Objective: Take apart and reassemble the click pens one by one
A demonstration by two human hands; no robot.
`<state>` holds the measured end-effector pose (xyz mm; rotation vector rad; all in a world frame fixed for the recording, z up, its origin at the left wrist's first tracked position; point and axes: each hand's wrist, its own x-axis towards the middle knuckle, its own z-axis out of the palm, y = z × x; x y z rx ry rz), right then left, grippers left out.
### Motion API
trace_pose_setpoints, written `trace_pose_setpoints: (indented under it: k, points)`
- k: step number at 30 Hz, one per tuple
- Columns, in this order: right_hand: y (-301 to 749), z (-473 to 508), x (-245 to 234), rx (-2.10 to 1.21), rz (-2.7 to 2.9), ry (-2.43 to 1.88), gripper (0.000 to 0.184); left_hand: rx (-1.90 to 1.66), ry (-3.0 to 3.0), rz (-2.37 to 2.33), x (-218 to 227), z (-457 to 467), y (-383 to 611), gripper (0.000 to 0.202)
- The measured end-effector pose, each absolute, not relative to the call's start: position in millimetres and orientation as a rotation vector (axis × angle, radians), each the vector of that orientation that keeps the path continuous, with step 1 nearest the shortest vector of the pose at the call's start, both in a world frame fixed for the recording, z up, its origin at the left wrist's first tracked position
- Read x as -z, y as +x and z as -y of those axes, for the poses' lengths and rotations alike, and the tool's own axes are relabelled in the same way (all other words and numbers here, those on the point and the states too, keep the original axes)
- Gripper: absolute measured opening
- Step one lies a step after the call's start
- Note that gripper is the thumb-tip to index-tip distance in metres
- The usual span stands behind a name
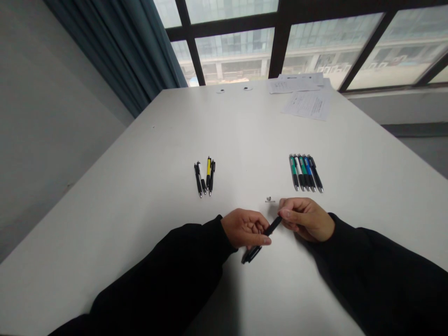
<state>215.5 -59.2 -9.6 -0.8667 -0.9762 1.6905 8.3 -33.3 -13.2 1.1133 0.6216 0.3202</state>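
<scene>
We have a black pen point(261, 240) in both hands, just above the white table point(147, 196), with our left hand point(245, 228) and right hand point(306, 219) close together at its middle. The right thumb and forefinger point(286, 214) pinch its upper end in a narrow grip, while the left hand's curled fingers point(259, 228) close around the barrel, leaving the lower end sticking out toward us. Our hands hide the middle of the pen, so we cannot tell whether it is whole or parted there. Nothing else is in our hands. Ahead and to the left, a group of four pens point(205, 176), black apart from one yellow-and-black barrel, lies side by side. To the right, a tidier row of five pens point(305, 172) has grey, white, green, blue and black barrels, as far as we can make out. A small metal part point(268, 199) lies alone just beyond our right fingertips, too small to identify. Both groups lie undisturbed and well apart from our hands, and sheets of printed paper point(308, 95) lie near the far edge.
</scene>
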Motion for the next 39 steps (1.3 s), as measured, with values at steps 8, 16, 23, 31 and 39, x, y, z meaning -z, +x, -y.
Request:
trace_pose_setpoints:
  k: [8,16,23,31,39]
  points:
    - [215.0,58.8,6.7,-1.721,0.945,-0.86,0.026,-0.36,1.169,-0.626,14.5,34.2,9.4,0.041]
    - [217.9,58.0,15.7,-1.59,1.049,-0.887,0.018,-0.363,1.157,-0.608,14.5,33.0,9.2,0.043]
    - [221.0,58.7,21.1,-1.509,1.033,-0.931,0.02,-0.36,1.122,-0.623,11.1,32.7,9.2,0.042]
    - [233.0,53.6,16.4,-1.27,1.389,-1.109,0.024,-0.352,1.105,-0.618,11.9,32.2,8.5,0.041]
    - [235.0,45.8,14.8,-0.42,2.067,-1.399,0.022,-0.347,1.108,-0.589,5.7,33.7,8.4,0.037]
